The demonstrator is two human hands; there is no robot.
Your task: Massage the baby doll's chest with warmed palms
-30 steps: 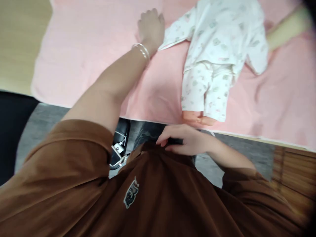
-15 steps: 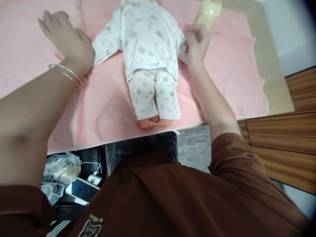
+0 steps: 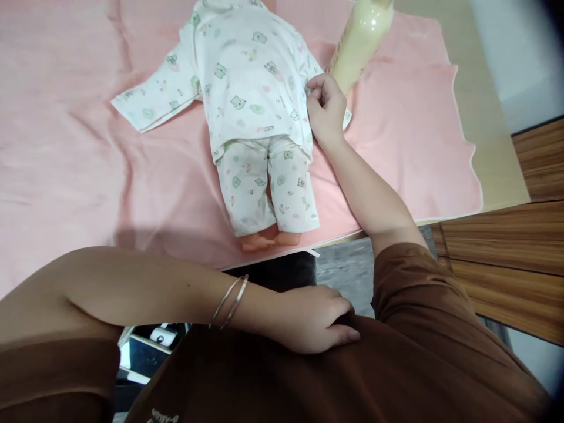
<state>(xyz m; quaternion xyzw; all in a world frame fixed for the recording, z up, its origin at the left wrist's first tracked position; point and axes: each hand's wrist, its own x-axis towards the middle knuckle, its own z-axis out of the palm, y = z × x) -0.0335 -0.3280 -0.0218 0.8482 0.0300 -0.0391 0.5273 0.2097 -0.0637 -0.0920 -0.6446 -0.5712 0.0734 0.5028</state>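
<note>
A doll in a white pajama top [image 3: 247,76] and matching pajama pants [image 3: 251,182], printed with small green and pink figures, lies on a pink cloth [image 3: 167,176]. Its feet [image 3: 259,241] point toward me; its head is out of view. My right hand [image 3: 326,108] is closed over the sleeve on the right, its curled fingers at the fabric near the top's side. The sleeve's cuff peeks out beyond my wrist. Against my brown shirt, below the table edge, rests my left hand [image 3: 308,320], thumb apart from the bent fingers. The left sleeve [image 3: 152,103] lies spread out flat.
A bottle of pale yellow stuff [image 3: 361,44] lies just beyond my right hand. Under my left arm, a phone [image 3: 145,355] and a white plug-like device [image 3: 161,335] show. Wooden drawers [image 3: 506,252] stand at the right, with grey floor in between.
My left hand has left the left sleeve and come down to my shirt. My right hand has shifted inward along the other sleeve, closer to the doll's side.
</note>
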